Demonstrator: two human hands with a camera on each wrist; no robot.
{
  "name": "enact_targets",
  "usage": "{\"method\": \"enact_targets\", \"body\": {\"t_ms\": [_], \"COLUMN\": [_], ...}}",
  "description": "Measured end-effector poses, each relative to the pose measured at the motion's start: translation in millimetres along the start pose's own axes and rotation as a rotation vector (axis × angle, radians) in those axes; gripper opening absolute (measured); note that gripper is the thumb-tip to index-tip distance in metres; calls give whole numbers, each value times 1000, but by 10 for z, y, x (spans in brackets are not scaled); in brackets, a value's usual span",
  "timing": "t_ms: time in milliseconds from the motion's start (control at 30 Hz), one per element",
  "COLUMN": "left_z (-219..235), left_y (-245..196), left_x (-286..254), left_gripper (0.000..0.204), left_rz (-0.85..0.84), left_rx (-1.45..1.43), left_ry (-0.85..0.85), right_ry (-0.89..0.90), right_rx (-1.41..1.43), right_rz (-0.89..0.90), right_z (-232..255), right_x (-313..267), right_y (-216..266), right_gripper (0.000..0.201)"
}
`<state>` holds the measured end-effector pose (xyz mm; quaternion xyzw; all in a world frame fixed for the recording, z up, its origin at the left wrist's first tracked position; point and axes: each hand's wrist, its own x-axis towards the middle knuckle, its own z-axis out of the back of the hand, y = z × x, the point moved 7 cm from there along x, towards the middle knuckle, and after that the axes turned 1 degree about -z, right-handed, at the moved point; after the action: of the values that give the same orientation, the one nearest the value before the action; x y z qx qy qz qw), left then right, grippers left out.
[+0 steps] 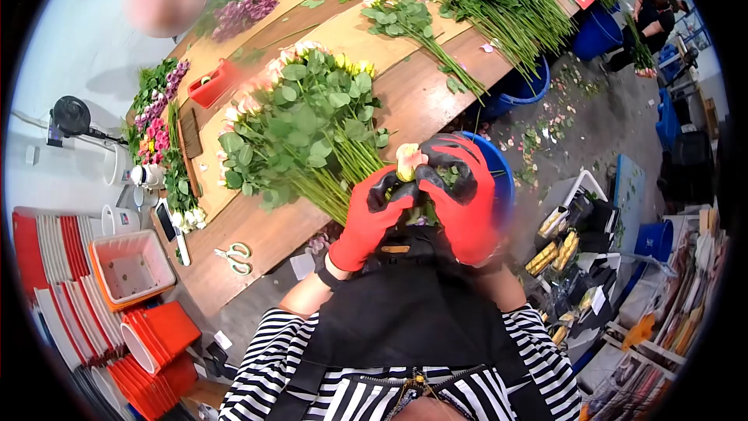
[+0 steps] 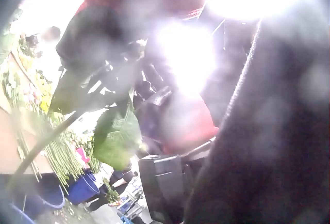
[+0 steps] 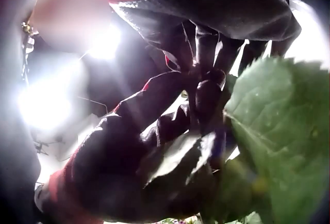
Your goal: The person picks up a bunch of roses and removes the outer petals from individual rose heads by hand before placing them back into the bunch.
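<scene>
A peach-coloured rose [image 1: 409, 162] stands upright between my two hands, close in front of the black apron [image 1: 413, 304]. My left hand [image 1: 374, 206], in a red glove with black palm and fingers, grips it just under the bloom. With thumb and fingertips my right hand [image 1: 461, 191], gloved alike, pinches the rose at the right side of its head. A green leaf [image 2: 117, 139] and the stem [image 2: 49, 142] show in the left wrist view, partly washed out by glare. In the right wrist view a large leaf [image 3: 281, 136] hangs beside the dark gloved fingers [image 3: 206, 97].
A big pile of leafy roses [image 1: 312, 125] lies on the wooden table [image 1: 413, 105], stems towards me. Scissors [image 1: 234, 257] rest near its front edge. A blue bucket [image 1: 502, 179] stands behind my right hand. Other people are across the table and at far right.
</scene>
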<state>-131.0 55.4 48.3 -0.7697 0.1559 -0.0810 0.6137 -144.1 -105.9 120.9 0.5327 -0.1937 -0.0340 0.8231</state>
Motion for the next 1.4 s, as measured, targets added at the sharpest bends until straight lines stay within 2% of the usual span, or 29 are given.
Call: {"method": "enact_targets", "body": {"t_ms": [33,67,133,167,233,367,467,567,633,700,733,800,833,900,933,967,1000,1100,1167,1200,1300,1333,1400], "left_z": [20,26,31,44,45,109,71,60,-76,-129,-115,-43,-1,148,285,388,565,913,1091,1215,1219,1315,1327], "left_y": [-15,-18,-7,2,67,278,213,386,174,80,82,69,55,23,40,52,112,2,-77,34,-204,-39,-50], "left_x": [46,65,-4,-35,-42,-5,6,81,119,130,130,154,173,165,176,121,109,18,-73,-122,-262,-297,-356], "left_gripper": [43,43,42,42,47,51,36,39,42,44,45,46,47,44,33,30,32,37,36,36,36,39,40], "left_rz": [11,22,-13,-31,-52,-36,155,207,157,109,87,40,16,-8,-34,9,-22,-57,-111,-76,-229,-126,-166], "left_rx": [48,96,-9,-62,-78,-60,-166,-224,-329,-389,-396,-399,-394,-377,-372,-598,-599,-598,-312,-366,359,-34,110], "left_ry": [32,65,-18,-58,-5,67,3,150,269,322,314,286,266,136,67,-17,-71,-208,-280,-308,-386,-390,-406], "right_ry": [-6,-3,2,30,86,16,65,7,-83,-134,-152,-82,0,78,82,83,82,251,268,276,304,313,370], "right_rx": [-6,176,536,626,806,804,927,845,838,492,511,519,626,135,-219,-570,-918,-289,-396,-409,-510,-553,-706], "right_rz": [13,-81,-271,-332,-455,-473,-500,-485,-502,-151,-300,-314,-417,-220,-79,69,223,-81,43,99,279,344,308], "right_z": [-10,-42,-143,-179,-247,-293,-319,-316,-283,-49,19,124,117,176,186,160,74,-335,-762,-973,-1522,-1685,-1971], "right_x": [-4,-8,-31,-46,-82,-126,-142,-184,-188,-62,-53,-27,-64,-108,-145,-199,-248,-230,-180,-126,-10,23,77], "right_y": [4,-54,-156,-187,-240,-322,-293,-379,-532,-358,-364,-447,-582,-860,-871,-857,-854,-1238,-1367,-1353,-1238,-1190,-1206], "right_gripper": [37,33,25,22,18,19,18,19,17,15,15,13,17,32,36,40,45,47,44,42,38,36,35]}}
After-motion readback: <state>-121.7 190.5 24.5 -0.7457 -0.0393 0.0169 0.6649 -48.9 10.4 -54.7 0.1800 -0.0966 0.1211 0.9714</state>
